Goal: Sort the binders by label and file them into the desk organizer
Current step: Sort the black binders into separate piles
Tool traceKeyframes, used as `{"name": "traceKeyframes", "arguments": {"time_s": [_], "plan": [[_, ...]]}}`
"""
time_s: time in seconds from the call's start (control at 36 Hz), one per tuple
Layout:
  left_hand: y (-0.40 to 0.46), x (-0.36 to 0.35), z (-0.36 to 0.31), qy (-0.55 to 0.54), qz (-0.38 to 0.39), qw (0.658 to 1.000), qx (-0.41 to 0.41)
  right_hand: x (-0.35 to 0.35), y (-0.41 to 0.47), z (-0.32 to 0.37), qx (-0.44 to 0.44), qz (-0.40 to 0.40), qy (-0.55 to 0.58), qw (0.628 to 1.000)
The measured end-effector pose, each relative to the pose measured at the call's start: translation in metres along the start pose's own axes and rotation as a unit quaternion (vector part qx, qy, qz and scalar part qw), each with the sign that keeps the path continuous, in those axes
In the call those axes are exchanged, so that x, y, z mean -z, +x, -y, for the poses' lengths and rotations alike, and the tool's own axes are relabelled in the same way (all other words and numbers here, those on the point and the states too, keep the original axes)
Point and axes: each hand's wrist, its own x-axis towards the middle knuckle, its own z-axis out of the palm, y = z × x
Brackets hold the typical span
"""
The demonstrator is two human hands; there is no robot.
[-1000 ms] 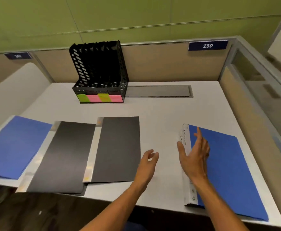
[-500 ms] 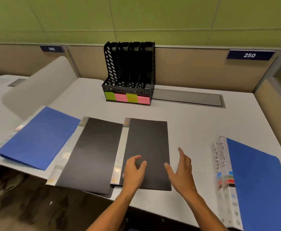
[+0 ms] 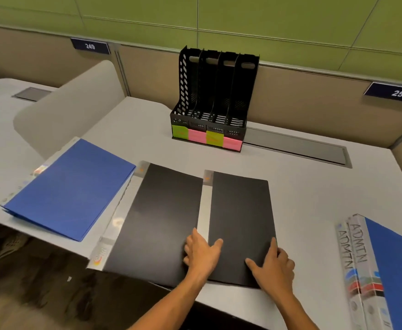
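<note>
At the far left of the pale grey worktop point(image 3: 314, 194), a flat blue plastic binder point(image 3: 71, 189) lies closed, angled, with its near corner over the worktop's front edge. Just to its right lies a thin black binder with a clear silvery spine strip point(image 3: 157, 222), its left edge tucked against the blue one. Beside that lies a second black binder of the same kind point(image 3: 240, 215). The left hand point(image 3: 201, 253) rests with fingers spread on the seam between the two black binders, thumb on the right-hand one. The right hand point(image 3: 272, 264) presses flat on that binder's near right corner, fingers curled over its edge; neither hand has lifted it. At the back stands a black perforated four-slot desk organizer point(image 3: 215, 96) with green and pink sticky labels along its base, all slots vacant. At the far right lies a thick blue binder with "ADMIN" on its white spine point(image 3: 390, 272).
</note>
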Motion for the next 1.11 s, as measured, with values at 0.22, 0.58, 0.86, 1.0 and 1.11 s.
{"name": "traceKeyframes", "arguments": {"time_s": [0.22, 0.58, 0.86, 1.0, 1.11], "plan": [[0.014, 0.0, 0.009, -0.044, 0.115, 0.992, -0.037, 0.013, 0.0, -0.031, -0.088, 0.006, 0.033, 0.996], [0.004, -0.023, 0.007, -0.094, 0.126, 0.985, -0.075, 0.018, -0.007, -0.054, -0.1, -0.004, -0.035, 0.994], [0.002, -0.025, 0.02, -0.146, 0.126, 0.98, -0.051, 0.019, -0.007, -0.057, -0.097, 0.002, -0.12, 0.988], [0.001, -0.027, 0.02, -0.157, 0.124, 0.979, -0.037, 0.014, -0.01, -0.054, -0.088, 0.0, -0.155, 0.984], [0.002, -0.027, 0.02, -0.168, 0.125, 0.977, -0.042, 0.012, -0.013, -0.051, -0.075, 0.004, -0.176, 0.982]]}}
